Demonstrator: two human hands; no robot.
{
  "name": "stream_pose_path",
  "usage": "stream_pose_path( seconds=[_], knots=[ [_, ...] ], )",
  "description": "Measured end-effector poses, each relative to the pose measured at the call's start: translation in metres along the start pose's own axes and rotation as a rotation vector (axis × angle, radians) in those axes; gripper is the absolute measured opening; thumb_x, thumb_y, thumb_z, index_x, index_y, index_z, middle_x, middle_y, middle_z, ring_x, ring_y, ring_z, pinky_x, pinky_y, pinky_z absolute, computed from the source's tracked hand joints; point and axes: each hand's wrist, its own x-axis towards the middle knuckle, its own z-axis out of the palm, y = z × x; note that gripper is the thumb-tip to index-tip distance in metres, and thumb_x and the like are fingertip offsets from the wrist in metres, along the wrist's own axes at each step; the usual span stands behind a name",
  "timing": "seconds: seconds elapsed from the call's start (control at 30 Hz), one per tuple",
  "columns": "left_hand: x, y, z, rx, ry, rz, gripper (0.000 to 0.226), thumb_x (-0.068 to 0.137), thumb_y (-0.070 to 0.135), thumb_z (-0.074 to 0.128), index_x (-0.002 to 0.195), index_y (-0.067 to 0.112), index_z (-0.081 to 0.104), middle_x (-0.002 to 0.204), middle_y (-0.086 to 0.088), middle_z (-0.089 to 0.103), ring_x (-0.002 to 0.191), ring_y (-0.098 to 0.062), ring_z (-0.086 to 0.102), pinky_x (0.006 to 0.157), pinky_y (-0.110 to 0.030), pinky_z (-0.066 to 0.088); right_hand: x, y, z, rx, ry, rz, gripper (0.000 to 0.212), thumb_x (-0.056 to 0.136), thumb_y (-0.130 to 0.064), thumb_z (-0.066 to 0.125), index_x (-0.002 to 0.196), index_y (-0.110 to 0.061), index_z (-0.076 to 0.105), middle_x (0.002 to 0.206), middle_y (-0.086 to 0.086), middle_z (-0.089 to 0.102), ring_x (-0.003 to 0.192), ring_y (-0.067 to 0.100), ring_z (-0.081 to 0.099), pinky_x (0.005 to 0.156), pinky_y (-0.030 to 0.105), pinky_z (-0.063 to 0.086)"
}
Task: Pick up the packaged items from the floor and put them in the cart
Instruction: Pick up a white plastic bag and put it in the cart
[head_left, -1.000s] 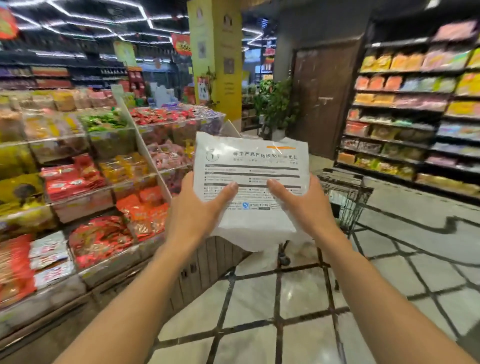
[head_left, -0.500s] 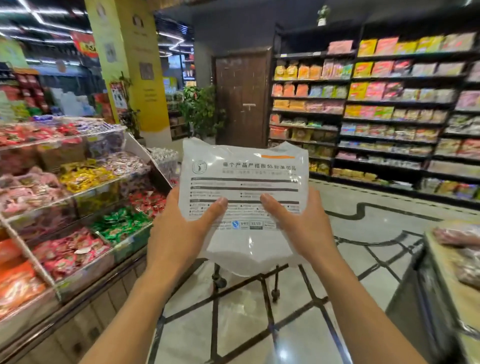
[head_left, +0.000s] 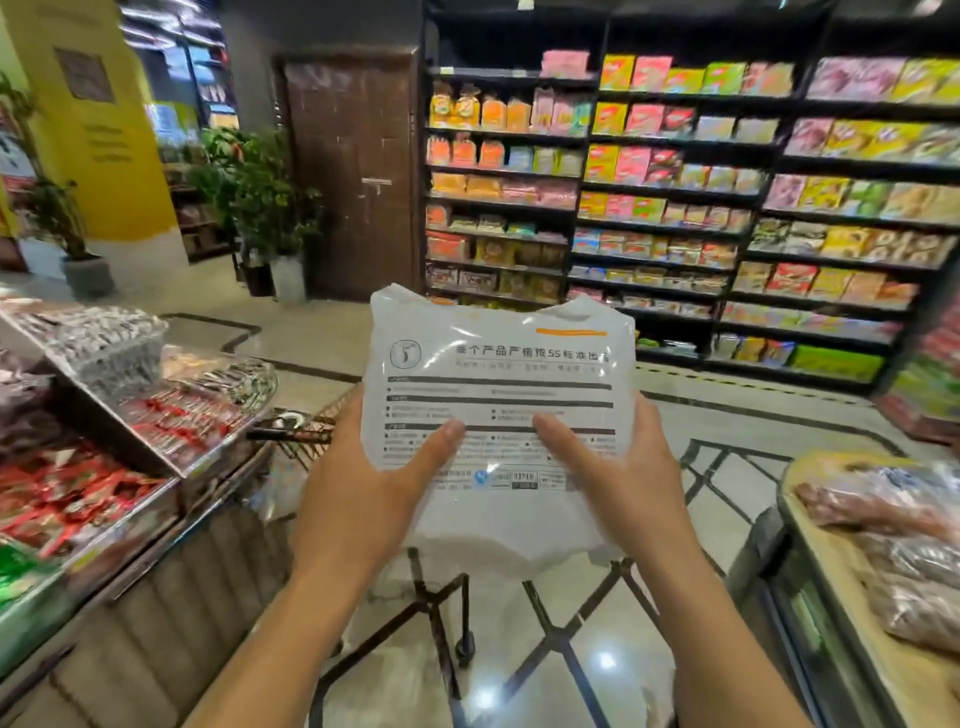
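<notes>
**Above the cart, package held in both hands**

Over the aisle floor, at chest height, the white package (head_left: 496, 415) hangs between two hands. The left hand (head_left: 363, 493) grips its lower left side with the thumb pressed across the printed face; the right hand (head_left: 623, 478) does the same on the lower right. Both hands are clenched on the package, fingers hidden behind it.

The cart (head_left: 306, 426) sits just past and below the package, mostly hidden by it; only part of its wire side and dark handle show at the left, and its legs and a wheel below. To finish the step well, I would carry the package forward until it is over the basket, lower it inside, and only then let go, so it does not slide off the rim.

The package is a soft, glossy white plastic pouch, slightly puffy and crinkled at its upper edge, printed with grey text lines, a round logo and an orange stripe.
</notes>
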Motion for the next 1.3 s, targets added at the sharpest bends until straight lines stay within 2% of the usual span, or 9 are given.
stream_pose_path(
  seconds=[0.2, 0.4, 0.53, 0.63, 0.7, 0.93, 1.07, 1.13, 1.3],
  knots=[
    [0.099, -0.024, 0.078, -0.009, -0.043, -0.003, 0.067, 0.075, 0.075, 0.075, 0.133, 0.049, 0.053, 0.109, 0.039, 0.068, 0.093, 0.014, 0.067, 0.083, -0.038, 0.061, 0.116, 0.041, 0.002, -0.014, 0.030, 0.010, 0.083, 0.060, -0.068, 0.083, 0.130, -0.040, 0.049, 0.110, -0.013, 0.073, 0.095, 0.004, 0.074, 0.077, 0.031, 0.063],
    [0.189, -0.063, 0.174, 0.030, -0.037, -0.055, 0.073, 0.068, 0.083, 0.070, 0.130, 0.048, 0.055, 0.109, 0.030, 0.073, 0.092, 0.007, 0.072, 0.083, -0.042, 0.062, 0.249, 0.108, 0.003, 0.023, -0.041, 0.026, 0.084, 0.060, -0.063, 0.083, 0.133, -0.040, 0.048, 0.103, -0.017, 0.073, 0.085, -0.010, 0.073, 0.062, 0.016, 0.059],
    [0.248, -0.083, 0.233, 0.065, -0.004, -0.133, 0.078, 0.066, 0.086, 0.069, 0.132, 0.047, 0.054, 0.113, 0.023, 0.074, 0.097, -0.001, 0.073, 0.085, -0.047, 0.062, 0.341, 0.147, 0.008, -0.001, -0.110, 0.054, 0.078, 0.067, -0.061, 0.089, 0.131, -0.044, 0.048, 0.107, -0.017, 0.075, 0.091, 0.000, 0.076, 0.078, 0.034, 0.065],
    [0.287, -0.095, 0.264, 0.077, 0.035, -0.187, 0.077, 0.068, 0.085, 0.069, 0.133, 0.047, 0.053, 0.114, 0.024, 0.074, 0.098, 0.003, 0.072, 0.088, -0.041, 0.062, 0.408, 0.164, 0.019, -0.014, -0.189, 0.049, 0.071, 0.071, -0.055, 0.090, 0.127, -0.045, 0.047, 0.106, -0.020, 0.072, 0.086, -0.012, 0.071, 0.066, 0.015, 0.059],
    [0.310, -0.105, 0.276, 0.078, 0.071, -0.208, 0.074, 0.073, 0.082, 0.071, 0.136, 0.045, 0.054, 0.116, 0.025, 0.074, 0.099, 0.006, 0.071, 0.089, -0.037, 0.061, 0.446, 0.171, 0.032, -0.018, -0.249, 0.041, 0.070, 0.073, -0.053, 0.089, 0.127, -0.045, 0.047, 0.106, -0.023, 0.069, 0.085, -0.013, 0.069, 0.062, 0.011, 0.053],
    [0.386, -0.148, 0.297, 0.129, 0.238, -0.280, 0.082, 0.072, 0.086, 0.066, 0.141, 0.046, 0.049, 0.116, 0.028, 0.069, 0.096, 0.017, 0.064, 0.072, -0.016, 0.046, 0.551, 0.204, 0.105, -0.043, -0.420, -0.021, 0.080, 0.068, -0.068, 0.083, 0.135, -0.043, 0.046, 0.109, -0.023, 0.069, 0.097, -0.001, 0.070, 0.076, 0.023, 0.058],
    [0.432, -0.190, 0.302, 0.097, 0.347, -0.327, 0.089, 0.062, 0.090, 0.065, 0.139, 0.047, 0.049, 0.115, 0.025, 0.071, 0.096, 0.007, 0.070, 0.074, -0.025, 0.057, 0.606, 0.228, 0.164, -0.078, -0.488, -0.092, 0.081, 0.073, -0.063, 0.083, 0.140, -0.036, 0.048, 0.107, -0.030, 0.065, 0.091, -0.013, 0.066, 0.070, 0.010, 0.050],
    [0.455, -0.218, 0.306, 0.049, 0.369, -0.366, 0.088, 0.061, 0.084, 0.070, 0.137, 0.044, 0.050, 0.109, 0.023, 0.073, 0.090, 0.006, 0.073, 0.063, -0.017, 0.059, 0.632, 0.244, 0.195, -0.100, -0.513, -0.125, 0.082, 0.072, -0.063, 0.083, 0.141, -0.035, 0.048, 0.107, -0.032, 0.064, 0.091, -0.018, 0.065, 0.070, 0.008, 0.051],
    [0.508, -0.271, 0.318, -0.078, 0.448, -0.465, 0.078, 0.071, 0.068, 0.083, 0.136, 0.040, 0.050, 0.112, 0.017, 0.074, 0.095, 0.006, 0.073, 0.066, -0.018, 0.060, 0.693, 0.276, 0.261, -0.106, -0.617, -0.090, 0.082, 0.069, -0.063, 0.087, 0.137, -0.036, 0.050, 0.109, -0.029, 0.073, 0.096, -0.009, 0.072, 0.082, 0.024, 0.063]
  ],
)
